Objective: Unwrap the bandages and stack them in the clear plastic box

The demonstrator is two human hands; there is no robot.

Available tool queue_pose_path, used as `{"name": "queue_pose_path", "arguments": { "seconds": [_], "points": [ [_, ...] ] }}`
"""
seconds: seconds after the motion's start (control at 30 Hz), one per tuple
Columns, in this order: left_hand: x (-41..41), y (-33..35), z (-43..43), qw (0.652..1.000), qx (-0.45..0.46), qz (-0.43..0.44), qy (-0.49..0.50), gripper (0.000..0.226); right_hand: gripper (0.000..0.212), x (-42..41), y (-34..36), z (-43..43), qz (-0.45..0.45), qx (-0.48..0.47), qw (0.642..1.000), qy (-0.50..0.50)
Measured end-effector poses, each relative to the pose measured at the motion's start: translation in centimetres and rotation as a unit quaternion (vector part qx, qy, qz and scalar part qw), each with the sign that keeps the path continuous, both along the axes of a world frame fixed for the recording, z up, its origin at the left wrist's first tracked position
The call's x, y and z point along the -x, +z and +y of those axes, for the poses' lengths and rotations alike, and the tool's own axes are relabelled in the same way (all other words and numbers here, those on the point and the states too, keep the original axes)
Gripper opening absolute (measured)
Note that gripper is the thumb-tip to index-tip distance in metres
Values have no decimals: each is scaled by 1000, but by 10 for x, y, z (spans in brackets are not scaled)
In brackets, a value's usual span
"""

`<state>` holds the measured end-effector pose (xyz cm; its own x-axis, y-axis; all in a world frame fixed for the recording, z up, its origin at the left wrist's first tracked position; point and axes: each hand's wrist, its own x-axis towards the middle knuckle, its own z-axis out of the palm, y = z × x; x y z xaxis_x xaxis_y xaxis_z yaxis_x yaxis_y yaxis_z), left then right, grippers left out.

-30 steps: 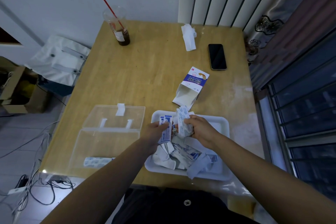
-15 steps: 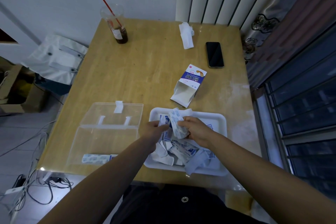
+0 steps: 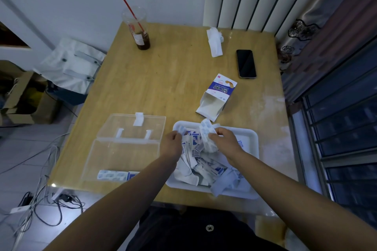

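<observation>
1. The right hand point(image 3: 225, 141), just right of the frame's centre, has its fingers curled round a crumpled bunch of bandages point(image 3: 206, 131), which it holds up above the far part of the tray.
2. The left hand point(image 3: 173, 143), just left of that bunch, pinches a white wrapper strip point(image 3: 181, 129) between curled fingers; the two hands are close together but do not touch.
3. Below both hands lies the white tray point(image 3: 252, 138), right of centre, holding a loose heap of wrappers and wrapped strips point(image 3: 206, 167), some printed in blue.
4. The clear plastic box point(image 3: 114, 155) sits just left of the tray, in the lower left of the table. Its lid point(image 3: 130, 126) is folded open towards the top of the frame.
5. A few bandages point(image 3: 114, 175) lie in a row along the box's near wall.
6. Above the tray, an opened bandage carton point(image 3: 219, 93) lies on its side on the wooden table point(image 3: 163, 79).
7. Farther up are a dark phone point(image 3: 245, 63), a crumpled tissue point(image 3: 214, 43) and a plastic cup point(image 3: 139, 32) with a red straw.
</observation>
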<state>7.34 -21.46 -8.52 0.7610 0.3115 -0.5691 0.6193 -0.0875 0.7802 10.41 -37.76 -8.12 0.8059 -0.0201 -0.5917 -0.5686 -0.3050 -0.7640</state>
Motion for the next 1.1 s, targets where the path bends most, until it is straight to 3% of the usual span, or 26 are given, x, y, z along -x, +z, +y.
{"name": "queue_pose_path", "arguments": {
  "seconds": [0.07, 0.17, 0.3, 0.4, 0.53, 0.73, 0.83, 0.93, 1.1],
  "points": [
    [-4, 4, -5, 998, 46, 18, 44, 27, 8, 1, 6, 0, -11, -22, 1000, -9],
    [-9, 9, -15, 980, 144, 67, 122, 27, 22, 6, 13, 7, -3, -72, 997, 42],
    [-4, 22, -32, 943, 297, 73, 133, 44, 13, 15, 18, 22, -27, -38, 993, 107],
    [-1, 27, -44, 957, 256, 62, 122, 41, 21, 18, 22, 25, -33, -16, 993, 109],
    [1, 27, -47, 977, 182, 59, 91, 37, 23, 21, 30, 24, 8, -62, 988, 142],
    [7, 36, -40, 963, 253, 77, 59, 24, 24, 21, 29, 8, 65, -123, 973, 183],
    [5, 33, -30, 963, 268, 20, 14, 26, 22, 21, 35, -2, 107, -136, 961, 218],
    [4, 34, -28, 967, 249, -24, -43, 34, 25, 20, 33, -8, 138, -132, 946, 263],
    [4, 30, -28, 978, 200, -35, -39, 30, 20, 14, 29, -18, 124, -101, 958, 238]
  ]
}}
